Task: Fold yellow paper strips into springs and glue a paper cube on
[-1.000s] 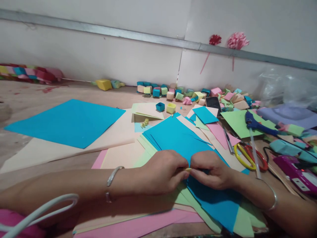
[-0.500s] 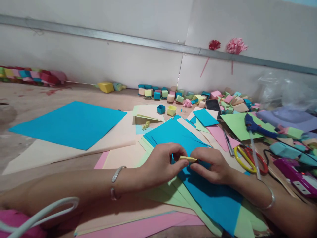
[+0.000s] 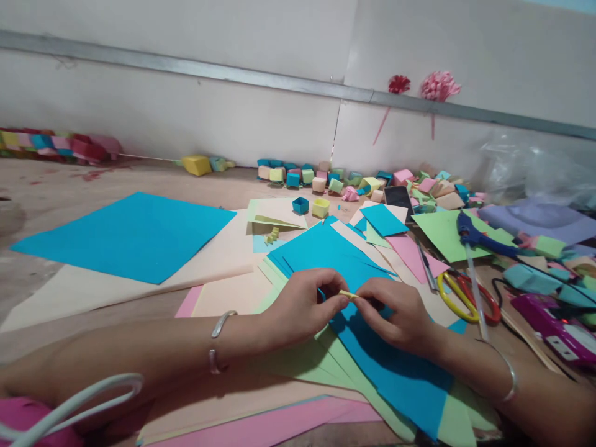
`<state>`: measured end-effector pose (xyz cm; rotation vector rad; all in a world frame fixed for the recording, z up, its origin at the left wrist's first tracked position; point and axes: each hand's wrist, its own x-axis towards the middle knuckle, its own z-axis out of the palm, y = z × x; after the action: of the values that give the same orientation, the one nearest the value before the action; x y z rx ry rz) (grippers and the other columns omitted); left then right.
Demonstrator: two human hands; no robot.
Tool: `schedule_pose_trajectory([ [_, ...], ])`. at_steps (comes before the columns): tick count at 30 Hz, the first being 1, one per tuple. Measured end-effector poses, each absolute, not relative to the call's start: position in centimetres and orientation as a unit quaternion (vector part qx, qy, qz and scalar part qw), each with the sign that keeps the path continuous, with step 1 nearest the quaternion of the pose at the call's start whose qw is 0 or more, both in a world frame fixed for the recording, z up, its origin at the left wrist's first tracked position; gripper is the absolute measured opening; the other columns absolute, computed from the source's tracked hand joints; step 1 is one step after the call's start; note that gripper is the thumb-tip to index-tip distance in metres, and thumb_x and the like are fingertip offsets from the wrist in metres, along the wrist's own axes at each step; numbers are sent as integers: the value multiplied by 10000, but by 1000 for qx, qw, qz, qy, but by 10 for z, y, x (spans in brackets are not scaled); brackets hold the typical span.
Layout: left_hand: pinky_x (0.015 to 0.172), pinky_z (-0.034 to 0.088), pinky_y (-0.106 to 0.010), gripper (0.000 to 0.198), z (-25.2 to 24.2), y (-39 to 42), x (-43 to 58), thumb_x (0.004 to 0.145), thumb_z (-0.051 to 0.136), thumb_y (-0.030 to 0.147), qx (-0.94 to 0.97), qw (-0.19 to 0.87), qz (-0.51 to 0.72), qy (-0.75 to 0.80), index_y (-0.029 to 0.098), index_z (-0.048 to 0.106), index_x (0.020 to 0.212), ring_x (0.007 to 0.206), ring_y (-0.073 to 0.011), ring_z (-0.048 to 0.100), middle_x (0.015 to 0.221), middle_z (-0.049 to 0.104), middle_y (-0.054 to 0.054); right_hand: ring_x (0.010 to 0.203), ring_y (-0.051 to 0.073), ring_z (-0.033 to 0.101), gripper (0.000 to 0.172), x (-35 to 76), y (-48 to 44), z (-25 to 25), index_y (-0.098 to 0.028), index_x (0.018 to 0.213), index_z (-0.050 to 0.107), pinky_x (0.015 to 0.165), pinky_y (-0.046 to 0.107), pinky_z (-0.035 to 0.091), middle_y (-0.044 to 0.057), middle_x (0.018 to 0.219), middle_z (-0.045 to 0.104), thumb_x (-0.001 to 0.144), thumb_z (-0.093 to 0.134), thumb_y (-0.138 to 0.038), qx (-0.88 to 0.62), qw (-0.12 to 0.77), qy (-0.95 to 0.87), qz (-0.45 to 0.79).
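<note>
A small folded strip of yellow paper [image 3: 349, 294] is pinched between my two hands, its ends hidden by the fingers. My left hand [image 3: 310, 304] closes thumb and forefinger on one end. On the other end, my right hand [image 3: 395, 310] pinches with its thumb and fingers. Both hands are just above a blue paper sheet [image 3: 395, 366], which lies over green and peach sheets. Beyond them sit small folded yellow pieces [image 3: 272, 235], a little blue paper box [image 3: 300, 206] and a little yellow paper box [image 3: 321, 208].
Scissors [image 3: 459, 298] with yellow and red handles, a pen [image 3: 427, 267] and a blue glue gun [image 3: 484, 236] lie to the right, near a magenta power strip [image 3: 549, 329]. A large blue sheet [image 3: 130, 239] is at left. Several paper cubes [image 3: 292, 179] line the wall.
My right hand has moved slightly left, closer to my left hand, and less of the yellow strip shows between the fingers. The view has shifted a little.
</note>
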<state>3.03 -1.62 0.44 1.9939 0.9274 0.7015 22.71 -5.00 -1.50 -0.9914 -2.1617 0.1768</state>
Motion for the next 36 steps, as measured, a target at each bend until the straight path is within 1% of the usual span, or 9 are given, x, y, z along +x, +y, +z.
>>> schedule_pose_trajectory([
  [8,602,410,-220,104,1,-16,26,849,594,234,846,313,294,317,168,637,781,656,-113,550,738,661,-6,593,121,542,162,223,-52,-16,-174,795,581,562,243,404,20,670,631,925,491,-208,-365,383,-848,-1],
  [12,601,405,-215,111,-1,-14,24,875,555,191,875,220,350,253,166,605,779,656,-109,547,726,648,-11,621,123,538,73,223,-54,-13,-170,857,583,572,243,446,25,726,621,876,561,-237,-373,412,-828,73],
  [14,607,408,-216,134,-2,-13,23,891,528,167,884,174,368,229,168,591,773,664,-109,552,726,649,-14,619,121,531,75,223,-56,-11,-173,878,587,569,246,458,19,741,610,844,584,-239,-378,427,-814,111],
  [17,630,426,-226,160,-2,-11,21,911,501,156,892,123,378,215,175,593,781,685,-116,571,746,668,-20,660,130,556,86,224,-56,-9,-177,899,607,604,259,476,22,763,617,847,542,-197,-388,428,-800,161],
  [22,688,458,-238,142,-3,-6,18,916,509,149,899,99,383,188,183,618,831,753,-127,614,813,703,-32,671,125,549,110,228,-53,-10,-176,930,608,615,263,478,20,790,611,833,557,-166,-388,437,-784,207],
  [25,667,461,-234,111,-5,-4,18,913,529,162,900,85,396,161,184,625,862,737,-127,619,819,705,-39,689,121,532,167,230,-50,-11,-183,974,584,638,265,479,14,824,585,811,583,-146,-382,449,-777,221],
  [30,639,458,-229,113,-6,-3,19,892,531,120,902,35,411,124,179,625,871,717,-129,619,797,692,-41,729,126,525,245,229,-49,-13,-204,1023,563,675,276,476,13,864,558,801,567,-103,-384,454,-763,255],
  [33,632,454,-235,120,-5,-4,19,894,522,135,904,-4,409,122,185,628,866,699,-130,614,800,692,-43,746,132,532,218,228,-49,-15,-208,992,579,661,273,475,21,885,562,803,562,-99,-382,455,-754,282],
  [36,630,443,-241,125,-5,-6,19,896,520,148,914,3,377,149,182,630,845,705,-137,608,797,684,-44,730,130,532,169,228,-48,-15,-200,947,595,629,268,465,27,882,567,811,559,-106,-386,451,-740,317],
])
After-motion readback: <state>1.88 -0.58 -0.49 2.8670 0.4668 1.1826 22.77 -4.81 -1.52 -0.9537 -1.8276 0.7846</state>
